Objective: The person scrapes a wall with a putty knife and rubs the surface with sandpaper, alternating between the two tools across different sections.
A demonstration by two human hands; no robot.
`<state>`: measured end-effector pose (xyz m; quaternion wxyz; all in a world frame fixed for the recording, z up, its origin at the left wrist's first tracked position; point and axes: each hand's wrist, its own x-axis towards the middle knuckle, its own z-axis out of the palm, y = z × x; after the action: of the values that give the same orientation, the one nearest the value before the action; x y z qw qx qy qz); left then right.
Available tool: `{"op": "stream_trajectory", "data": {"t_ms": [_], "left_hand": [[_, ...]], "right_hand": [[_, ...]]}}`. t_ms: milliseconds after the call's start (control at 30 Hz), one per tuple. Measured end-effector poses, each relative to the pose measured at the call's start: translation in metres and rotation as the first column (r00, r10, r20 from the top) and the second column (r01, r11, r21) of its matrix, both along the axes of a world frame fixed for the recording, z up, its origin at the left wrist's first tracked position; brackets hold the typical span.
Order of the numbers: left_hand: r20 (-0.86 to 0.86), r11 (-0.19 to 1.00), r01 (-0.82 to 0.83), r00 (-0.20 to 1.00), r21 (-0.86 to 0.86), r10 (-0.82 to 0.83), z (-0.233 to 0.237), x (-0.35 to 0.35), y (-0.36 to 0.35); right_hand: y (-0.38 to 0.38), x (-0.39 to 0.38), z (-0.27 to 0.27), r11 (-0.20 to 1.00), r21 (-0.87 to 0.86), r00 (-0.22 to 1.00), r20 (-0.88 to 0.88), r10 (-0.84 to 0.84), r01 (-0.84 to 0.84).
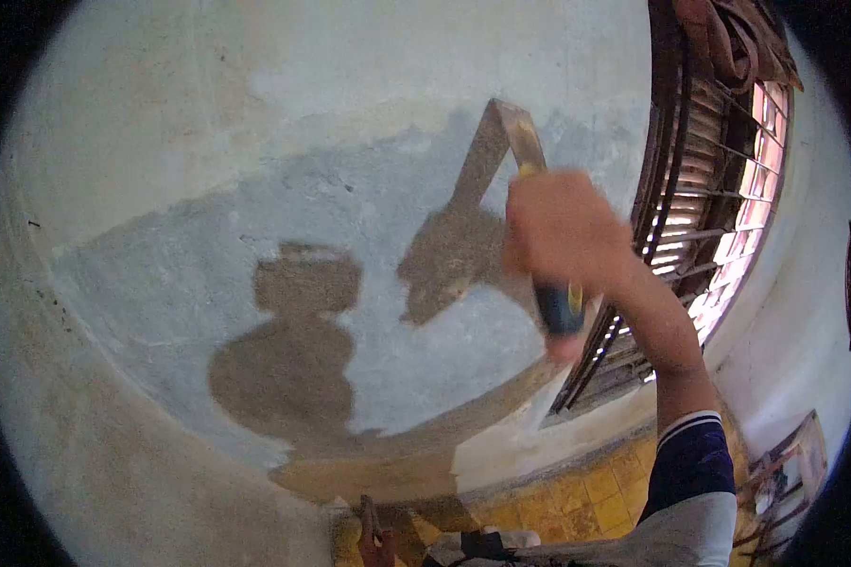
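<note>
My right hand (pixel 567 231) is raised in front of the wall, its fingers wrapped round the dark handle with yellow trim of a scraper (pixel 526 142). The scraper's flat metal blade points up, and its top edge meets its own shadow on the wall (pixel 388 198). Around it the surface is a bare blue-grey patch, bordered above by a paler coating with a ragged edge. Low in the view, my left hand (pixel 376 543) is partly cut off by the frame. Its visible fingers point upward and look stretched out, with nothing evident in them.
A barred, slatted window (pixel 709 189) stands close to the right of my right arm, with brown cloth (pixel 742 42) hanging at its top. Yellow floor tiles (pixel 577 501) lie below. A wooden piece of furniture (pixel 790 482) stands at lower right. Shadows of my head and arm fall on the wall.
</note>
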<state>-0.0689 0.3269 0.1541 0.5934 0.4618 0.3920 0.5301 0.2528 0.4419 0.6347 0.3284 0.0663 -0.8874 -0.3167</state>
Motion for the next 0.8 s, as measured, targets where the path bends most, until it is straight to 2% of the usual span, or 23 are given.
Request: {"op": "stream_trajectory", "data": {"t_ms": [67,333,433,533,633,733,800], "left_hand": [[-0.004,1.000,0.013,1.000,-0.015,-0.013,-0.001,-0.002,-0.006],[-0.008,0.999,0.025,1.000,-0.021,-0.026,0.000,-0.005,-0.007],[-0.003,1.000,0.021,1.000,-0.010,-0.021,0.001,-0.005,-0.001],[0.002,1.000,0.021,1.000,-0.009,-0.021,0.001,-0.003,0.001],[0.003,1.000,0.025,1.000,-0.016,-0.025,0.000,-0.003,-0.003],[0.006,1.000,0.023,1.000,-0.009,-0.023,0.001,-0.004,0.001],[0.010,1.000,0.028,1.000,-0.014,-0.028,0.000,-0.002,-0.002]], "right_hand": [[0.007,0.006,0.004,0.999,-0.044,0.999,-0.044,0.008,-0.010],[0.022,0.000,0.005,0.989,0.144,0.995,-0.096,0.001,0.013],[0.002,-0.014,-0.008,0.996,0.092,1.000,0.025,-0.015,0.013],[0.015,-0.010,-0.001,0.996,0.004,0.993,-0.071,0.094,-0.094],[0.015,-0.011,0.000,0.995,0.096,0.994,-0.103,0.043,-0.033],[0.031,-0.028,-0.024,0.926,0.284,0.956,-0.081,0.283,-0.250],[0.028,-0.007,0.001,0.966,0.251,0.995,-0.057,0.076,-0.059]]}}
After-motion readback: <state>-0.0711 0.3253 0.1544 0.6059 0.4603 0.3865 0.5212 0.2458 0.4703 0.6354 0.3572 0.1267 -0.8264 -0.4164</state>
